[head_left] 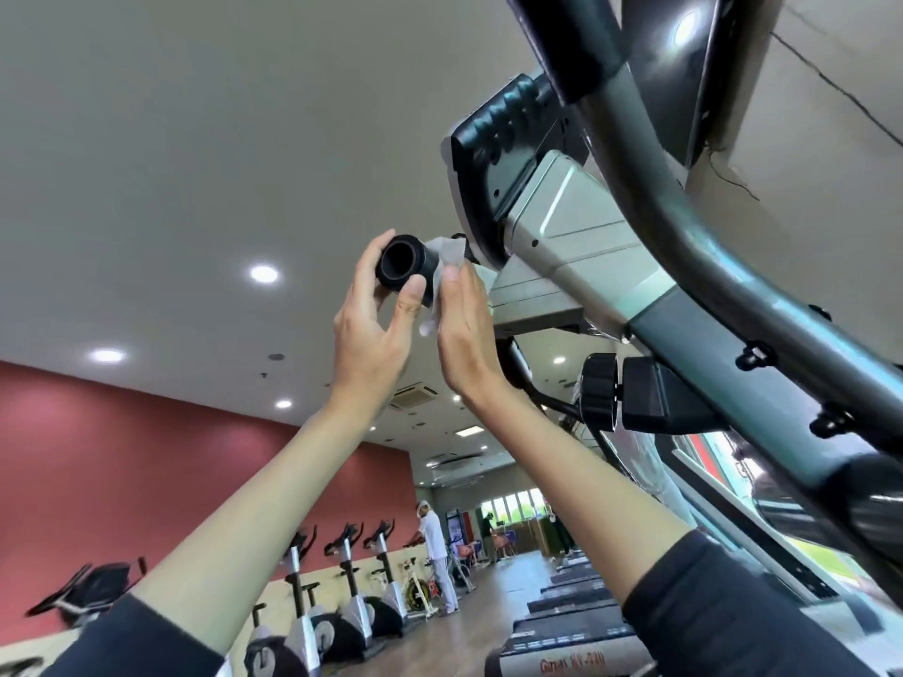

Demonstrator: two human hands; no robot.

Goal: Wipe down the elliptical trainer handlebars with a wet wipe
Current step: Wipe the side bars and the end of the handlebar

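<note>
There are two hands (374, 329) (466, 324), one wet wipe (450, 252), one handlebar end (404, 261)

Wipe (447, 256) between handlebar (403, 261) and console (493, 153)

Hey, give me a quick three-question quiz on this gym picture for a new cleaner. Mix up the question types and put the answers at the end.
1. True or false: the right hand holds the wet wipe against the handlebar.
2. Multiple choice: what does the left hand grip? A) the black end of the handlebar B) a spray bottle C) nothing
3. Fill in the blank: the wall behind the row of exercise bikes is painted ___.

Key: 1 true; 2 A; 3 red.
</note>
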